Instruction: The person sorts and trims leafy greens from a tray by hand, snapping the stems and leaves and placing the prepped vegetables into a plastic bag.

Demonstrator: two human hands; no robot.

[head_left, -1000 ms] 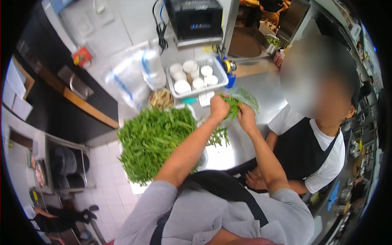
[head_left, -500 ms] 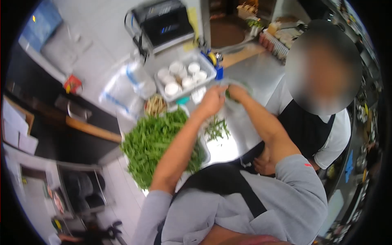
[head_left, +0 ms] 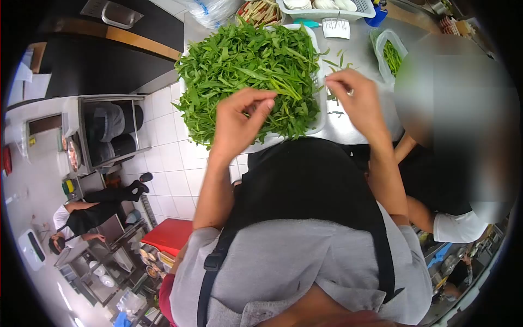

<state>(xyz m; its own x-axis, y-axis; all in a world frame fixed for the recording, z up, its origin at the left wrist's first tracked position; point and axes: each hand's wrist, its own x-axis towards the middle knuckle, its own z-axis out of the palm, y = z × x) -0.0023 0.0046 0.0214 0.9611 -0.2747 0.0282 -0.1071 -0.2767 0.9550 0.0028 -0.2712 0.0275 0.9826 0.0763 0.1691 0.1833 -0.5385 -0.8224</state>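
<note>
A white plastic basket (head_left: 321,121) is heaped with long-leafed, thin-stemmed greens (head_left: 239,60). Above the near side of the heap, my left hand (head_left: 239,120) is closed, thumb and forefinger pinched at the ends of pale green stems (head_left: 286,86). To the right of the basket my right hand (head_left: 357,98) hovers with bent fingers drawn toward the thumb; I cannot make out what is between them. Loose leaf and stem pieces (head_left: 340,59) lie on the steel table (head_left: 357,52) beyond it. A clear plastic bag (head_left: 388,54) holding green stems stands farther right.
A co-worker in a black apron (head_left: 430,174) stands close on my right. Behind the greens are a bowl of cut pieces (head_left: 261,13), a grey crate (head_left: 327,12) of white items and a paper slip (head_left: 336,28). Another person (head_left: 90,212) is at the far left.
My hands have come back from the far side of the table, near the bag, and moved apart toward the basket. The view has tilted down.
</note>
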